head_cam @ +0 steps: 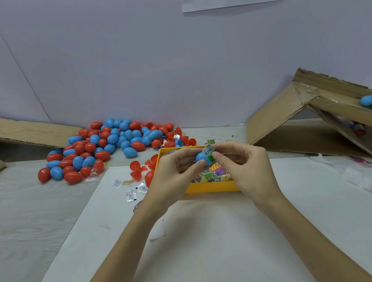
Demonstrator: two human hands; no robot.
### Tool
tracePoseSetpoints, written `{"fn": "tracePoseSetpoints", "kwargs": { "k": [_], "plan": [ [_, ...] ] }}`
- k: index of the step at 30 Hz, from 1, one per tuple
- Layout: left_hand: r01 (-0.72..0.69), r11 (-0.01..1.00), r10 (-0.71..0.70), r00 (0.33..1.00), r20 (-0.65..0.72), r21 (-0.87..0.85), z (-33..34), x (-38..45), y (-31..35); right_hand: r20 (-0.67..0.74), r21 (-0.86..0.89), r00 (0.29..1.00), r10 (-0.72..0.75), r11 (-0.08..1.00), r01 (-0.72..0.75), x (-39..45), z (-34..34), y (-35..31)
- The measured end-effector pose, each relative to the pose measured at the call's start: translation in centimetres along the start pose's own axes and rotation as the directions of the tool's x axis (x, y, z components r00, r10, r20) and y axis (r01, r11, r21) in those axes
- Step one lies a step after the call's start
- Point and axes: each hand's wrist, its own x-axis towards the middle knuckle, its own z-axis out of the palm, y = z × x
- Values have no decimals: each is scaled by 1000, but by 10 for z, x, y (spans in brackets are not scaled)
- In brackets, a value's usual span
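At mid-frame your left hand [172, 173] pinches a blue egg shell [202, 158] between thumb and curled fingers, just above the yellow tray [209, 188]. Your right hand [247, 168] pinches a green barcoded packet [209, 150] at its mouth. The shell looks light, glossy, slippery and thin, so grip its rounded sides. Beyond, red and blue eggs [110, 145] lie heaped.

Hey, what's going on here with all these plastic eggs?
A person is working over a yellow tray full of small packets. The left hand holds a blue plastic egg, and the right hand pinches a green packet right against it, apparently stuffing it in. A pile of red and blue eggs lies behind on the left, and more eggs sit in a cardboard box on the right.
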Motion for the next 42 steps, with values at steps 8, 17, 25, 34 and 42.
{"fn": "tracePoseSetpoints", "kwargs": {
  "k": [8,17,25,34,42],
  "plan": [
    [-29,999,29,1000,-7,33,0,-1,2,13,-33,999,39,999,-38,-1,2,1],
    [-223,954,235,971,-34,201,9,-5,-1,103,333,940,326,879,-341,-5,6,-3],
    [-306,922,329,942,-63,237,16,-5,1,343,666,812,473,487,-565,-5,9,-15],
    [-395,859,458,877,-144,327,19,-6,0,520,709,631,576,121,-695,-10,22,-24],
    [-408,870,461,873,-162,275,18,-4,-2,536,727,594,601,29,-686,-12,26,-23]
  ]
}}
